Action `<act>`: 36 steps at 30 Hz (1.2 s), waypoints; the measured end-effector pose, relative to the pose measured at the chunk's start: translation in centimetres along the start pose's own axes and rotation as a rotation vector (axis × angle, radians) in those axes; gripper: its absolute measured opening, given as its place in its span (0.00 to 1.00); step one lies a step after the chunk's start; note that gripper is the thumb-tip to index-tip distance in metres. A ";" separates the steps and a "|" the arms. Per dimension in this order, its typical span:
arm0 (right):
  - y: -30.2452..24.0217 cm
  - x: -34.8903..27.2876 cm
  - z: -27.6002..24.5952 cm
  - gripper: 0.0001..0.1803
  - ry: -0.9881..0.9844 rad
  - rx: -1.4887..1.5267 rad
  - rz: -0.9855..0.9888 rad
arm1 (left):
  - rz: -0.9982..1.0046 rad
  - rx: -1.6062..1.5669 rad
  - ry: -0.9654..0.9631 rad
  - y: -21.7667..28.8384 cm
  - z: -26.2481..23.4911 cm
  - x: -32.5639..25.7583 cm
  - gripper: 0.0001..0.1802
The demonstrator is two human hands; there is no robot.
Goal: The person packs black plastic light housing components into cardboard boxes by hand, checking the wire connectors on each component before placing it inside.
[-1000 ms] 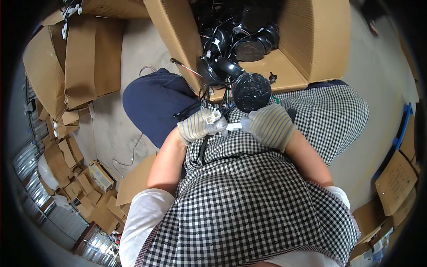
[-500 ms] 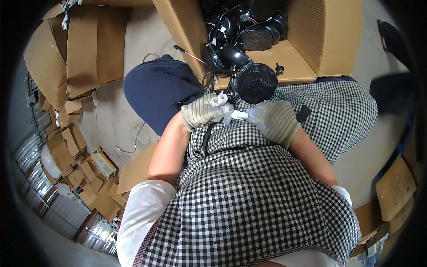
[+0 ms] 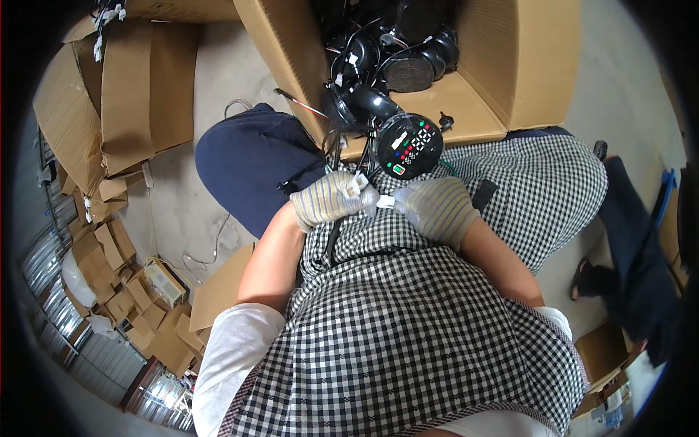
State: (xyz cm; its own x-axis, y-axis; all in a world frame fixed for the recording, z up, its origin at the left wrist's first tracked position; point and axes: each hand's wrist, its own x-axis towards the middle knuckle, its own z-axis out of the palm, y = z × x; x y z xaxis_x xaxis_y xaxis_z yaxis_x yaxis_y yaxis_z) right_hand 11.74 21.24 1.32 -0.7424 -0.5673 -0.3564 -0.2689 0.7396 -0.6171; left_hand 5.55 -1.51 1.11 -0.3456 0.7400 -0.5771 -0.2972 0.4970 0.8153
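Note:
My left hand [image 3: 325, 200], in a striped work glove, is closed on white wire connectors; one white connector [image 3: 355, 186] shows above its fingers. My right hand [image 3: 441, 211], gloved alike, pinches a smaller white connector [image 3: 386, 202] from the other side, so that the fingertips of both hands nearly meet at it. Just beyond them a round black display gauge [image 3: 410, 147] is lit with coloured symbols and white digits. Black wires [image 3: 333, 149] run between the gauge and my left hand. The joint between the connectors is partly hidden by the gloves.
Ahead of me an open cardboard box [image 3: 542, 65] holds several black round gauges [image 3: 408, 74] and tangled wires. A small black key-like piece [image 3: 445, 121] lies at its edge. Flattened cartons [image 3: 127, 95] stand at left. At right a person's dark-trousered leg [image 3: 630, 247] shows.
The gauge's dark face has lit up. My hands stay together at the white connector, slightly lower in view. The person at right has moved nearer the bottom of the picture.

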 end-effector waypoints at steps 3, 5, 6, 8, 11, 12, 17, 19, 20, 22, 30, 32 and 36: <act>1.0 0.3 -0.9 0.06 0.182 -0.155 0.131 | 0.175 0.335 0.157 0.8 0.0 -0.4 0.10; 2.6 0.6 -4.6 0.06 0.367 -0.345 0.252 | 0.242 0.122 0.225 4.0 -1.2 -1.3 0.11; 4.7 0.5 -5.7 0.07 0.613 -0.379 0.171 | 0.195 0.063 0.263 5.1 -2.1 -1.9 0.11; 5.0 2.6 -9.1 0.10 0.881 0.121 0.351 | 0.170 -0.106 0.342 6.3 -3.3 -2.6 0.13; 6.7 7.7 -12.1 0.12 0.799 0.062 0.367 | 0.292 0.128 0.269 7.3 -5.2 -1.6 0.16; 7.2 9.8 -12.3 0.12 0.761 0.043 0.378 | 0.123 0.097 0.189 7.9 -5.9 -1.2 0.21; 11.7 19.1 -11.4 0.12 0.762 -0.183 0.367 | 0.173 -0.009 0.236 7.6 -5.7 2.1 0.15; 12.0 21.8 -11.9 0.12 0.763 -0.316 0.359 | 0.047 -0.256 0.273 9.4 -6.1 1.6 0.16; 11.7 23.1 -12.7 0.12 0.694 -0.377 0.421 | 0.215 -0.143 0.424 8.3 -5.7 2.1 0.19; 12.4 25.5 -13.2 0.14 0.646 -0.469 0.478 | 0.154 -0.263 0.493 8.1 -5.4 2.3 0.19; 13.6 24.1 -13.5 0.13 0.445 -0.360 0.459 | 0.159 -0.278 0.605 6.1 -5.5 3.3 0.18; 12.6 19.4 -11.6 0.10 0.652 -0.168 0.224 | 0.118 -0.498 0.599 6.8 -5.3 3.5 0.22; 7.5 13.2 -7.6 0.04 0.763 -0.124 -0.202 | 0.159 -0.510 0.751 2.0 -3.9 5.9 0.28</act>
State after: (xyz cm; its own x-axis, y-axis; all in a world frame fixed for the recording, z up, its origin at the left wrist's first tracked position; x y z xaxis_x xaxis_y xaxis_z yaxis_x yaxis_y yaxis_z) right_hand -4.78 22.01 -2.64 -0.8750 -0.3237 0.3599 -0.4762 0.7094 -0.5196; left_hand -0.56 2.05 -0.83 -0.8500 0.2048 -0.4854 -0.4916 0.0231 0.8705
